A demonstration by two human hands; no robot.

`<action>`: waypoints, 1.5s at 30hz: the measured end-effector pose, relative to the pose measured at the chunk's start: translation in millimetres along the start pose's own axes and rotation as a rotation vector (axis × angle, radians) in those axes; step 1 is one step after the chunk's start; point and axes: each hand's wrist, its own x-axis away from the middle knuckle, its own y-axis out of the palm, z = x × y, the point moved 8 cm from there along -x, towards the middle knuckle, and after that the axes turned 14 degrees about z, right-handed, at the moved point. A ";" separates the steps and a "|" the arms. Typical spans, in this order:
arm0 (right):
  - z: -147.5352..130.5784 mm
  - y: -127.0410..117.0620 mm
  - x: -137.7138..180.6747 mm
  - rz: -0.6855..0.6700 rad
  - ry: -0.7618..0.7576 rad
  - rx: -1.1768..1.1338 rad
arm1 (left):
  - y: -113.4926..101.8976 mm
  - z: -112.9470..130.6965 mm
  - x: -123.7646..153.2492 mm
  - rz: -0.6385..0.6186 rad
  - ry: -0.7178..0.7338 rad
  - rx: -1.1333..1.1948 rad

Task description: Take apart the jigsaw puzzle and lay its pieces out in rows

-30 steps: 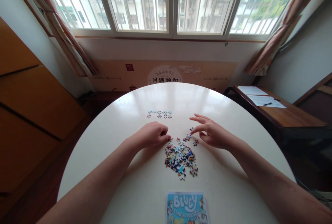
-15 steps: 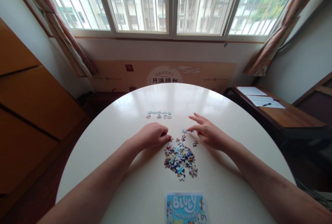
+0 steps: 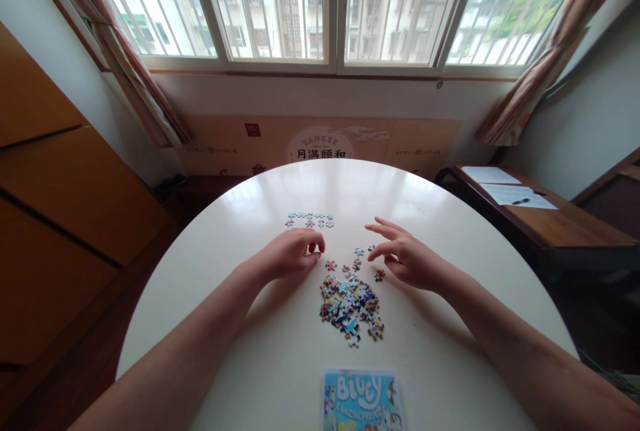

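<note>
A heap of small colourful puzzle pieces [image 3: 351,306] lies on the round white table [image 3: 240,244]. My left hand [image 3: 293,252] rests just left of the heap's far end, its fingers curled in a loose pinch; whatever is in them is hidden. To the right, my right hand [image 3: 407,256] hovers with its fingers spread, the fingertips beside a few loose pieces [image 3: 364,251]. A short joined strip of light blue pieces [image 3: 310,220] lies further back.
A blue puzzle box [image 3: 361,401] lies at the table's near edge. A brown side desk [image 3: 545,218] with papers [image 3: 510,190] and a pen stands to the right. A wooden cabinet [image 3: 60,198] fills the left, and windows with curtains are behind.
My left hand has lifted and drawn back slightly from the heap, leaving a loose piece lying near it. My right hand has shifted a little around the loose pieces.
</note>
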 end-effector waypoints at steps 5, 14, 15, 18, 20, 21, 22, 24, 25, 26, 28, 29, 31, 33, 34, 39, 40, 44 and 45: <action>1.9 0.1 -1.1 0.021 0.006 0.048 | -3.6 4.2 0.9 0.011 -0.005 0.032; 1.2 3.7 0.0 0.001 0.017 0.077 | 5.7 14.0 1.7 -0.095 0.011 0.047; 1.2 6.4 0.5 -0.020 0.018 0.076 | 6.8 14.4 1.5 -0.093 0.013 0.023; 4.4 13.8 1.5 -0.072 0.026 0.096 | 11.4 16.9 1.4 -0.091 0.022 -0.037; 8.6 15.2 1.4 -0.072 0.040 0.111 | 15.8 19.0 1.9 -0.107 0.025 -0.069; 10.5 14.6 1.3 -0.062 0.048 0.117 | 17.6 19.8 2.2 -0.115 0.025 -0.082; 11.7 13.5 1.2 -0.049 0.052 0.120 | 18.6 20.8 2.4 -0.117 0.025 -0.088; 10.5 10.5 1.2 -0.021 0.042 0.106 | 17.9 23.5 2.3 -0.099 0.035 -0.068; 8.1 9.5 1.5 -0.015 0.027 0.090 | 16.6 25.4 2.2 -0.085 0.046 -0.044; 4.8 9.3 1.9 -0.017 0.007 0.071 | 15.1 27.2 2.1 -0.073 0.058 -0.019; -0.9 10.7 2.9 -0.042 -0.025 0.043 | 13.3 30.6 2.2 -0.067 0.080 0.015; -2.4 11.8 3.4 -0.058 -0.032 0.038 | 13.3 31.9 2.5 -0.074 0.088 0.018; -2.1 12.3 3.3 -0.070 -0.023 0.034 | 14.2 34.3 3.4 -0.099 0.101 -0.005; -0.1 9.6 2.0 -0.051 -0.008 0.024 | 14.1 35.5 4.4 -0.118 0.106 -0.054; 0.3 7.2 1.1 -0.032 -0.007 0.010 | 13.3 35.2 4.9 -0.127 0.102 -0.082; -4.9 -6.3 -2.1 0.072 -0.049 -0.092 | -3.6 16.4 6.3 -0.129 -0.035 -0.292; -5.9 -7.9 -2.3 0.088 -0.057 -0.099 | -9.6 8.9 6.3 -0.112 -0.092 -0.346; -7.0 -10.0 -2.2 0.126 -0.063 -0.103 | -27.1 -18.0 7.1 -0.048 -0.291 -0.471; -7.1 -9.7 -2.1 0.129 -0.063 -0.105 | -28.2 -22.8 7.1 -0.036 -0.324 -0.472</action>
